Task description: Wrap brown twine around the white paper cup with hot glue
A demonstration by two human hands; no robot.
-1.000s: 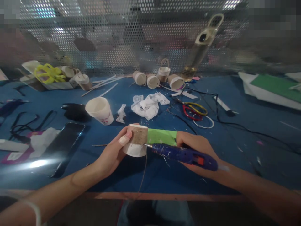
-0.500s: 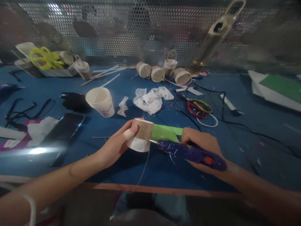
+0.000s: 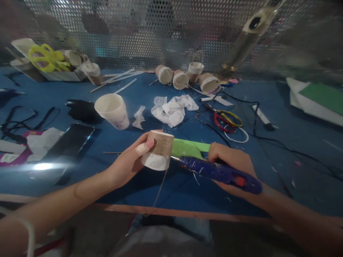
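Cup: my twine-wrapped paper cup (image 3: 158, 151) hangs above the blue table (image 3: 281, 167), near its front edge.
Left hand: my left hand (image 3: 128, 165) pinches the cup, thumb on top.
Right hand: my right hand (image 3: 230, 165) wraps the blue glue gun (image 3: 218, 173), nozzle touching the twine.
Behind: green strip (image 3: 190, 147), white paper cup (image 3: 112, 110).

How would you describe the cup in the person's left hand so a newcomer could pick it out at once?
On the blue table, near its front edge, the left hand grips a small white cup, with the tip of the blue glue gun in the right hand at its side. Unlike the plain paper cup farther back, its upper part is wound in brown twine, which trails down.
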